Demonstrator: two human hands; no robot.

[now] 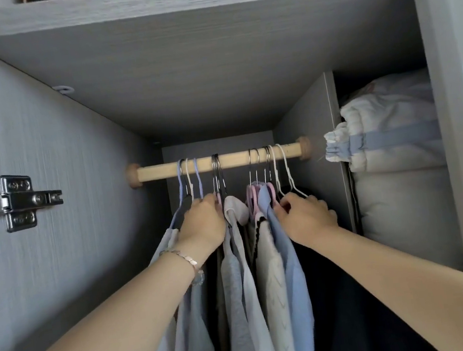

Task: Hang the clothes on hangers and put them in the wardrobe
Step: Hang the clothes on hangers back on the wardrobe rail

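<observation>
The left hand (201,220) and the right hand (306,212) are both inside the wardrobe (74,154), set apart from each other with several hanging garments between them. The left hand, a bracelet (182,257) at its wrist, shows its back to the camera, its fingertips curled at the necks of the dark metal hangers (218,177). The right hand has its fingers bent in against the shoulder of the blue shirt (294,270), just under the white wire hangers (284,174). Whether either hand is really clamped on a hanger or only pressing the clothes sideways I cannot tell, since the fingertips are lost in the fabric. The clothes themselves are on hangers on the wooden rail (222,161): pale garments at the left, a grey top (232,278), a cream knit (272,273), the blue shirt and a dark garment (346,292) at the right. Neither hand carries a loose garment or an empty hanger, so I judge the task well along, with the hands spacing or settling what is on the rail. Whether more clothes wait outside the wardrobe cannot be seen from here. Folded bedding (389,131) sits in the neighbouring compartment at the right
</observation>
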